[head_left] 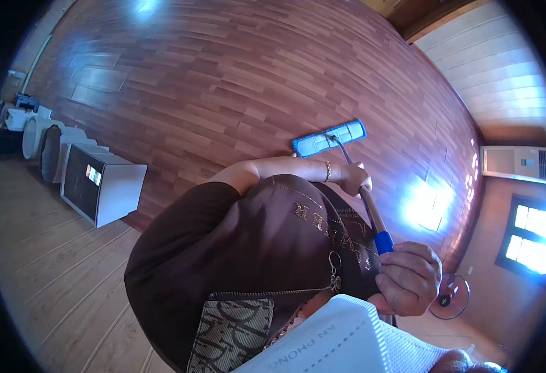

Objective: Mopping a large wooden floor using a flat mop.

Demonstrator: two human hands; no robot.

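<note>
- Right hand [408,280]: fist clenched around the upper end of the flat mop with a slim grey pole [372,211]; fingers cover the end of its smooth blue grip sleeve [383,242].
- Left hand [355,178]: arm reaches across the body, fingers wrapped around the same pole farther down, nearer the head. Gold-coloured link bracelet [329,171] at the wrist.
- Mop position: pole slants from the right hand down to the floor ahead of the person; its long rectangular head [313,143] appears to lie flat there, blue fringed fabric edge around a pale, stiff-looking plate.
- Step in hand, as I judge it: mopping, mid-floor, head placed for a stroke.
- Next move probably calls for both grips held firm, left hand guiding, right hand pushing or pulling, head kept flat.
- Under the mop: reddish-brown wood-look floor [223,81], staggered narrow strips, slightly glossy; strong white glare [428,202] to the right.
- On the person: soft dark brown shirt [223,239] with sparkly studs, patterned woven-looking pocket [235,326]; white textured face mask [329,336] at the lower edge.
- Farther left: boxy white item with a dark front panel [120,193], well apart from the mop.
- Farther right: round fan [450,297], white rectangular air conditioner [515,163], bright dark-framed window [531,239].
</note>
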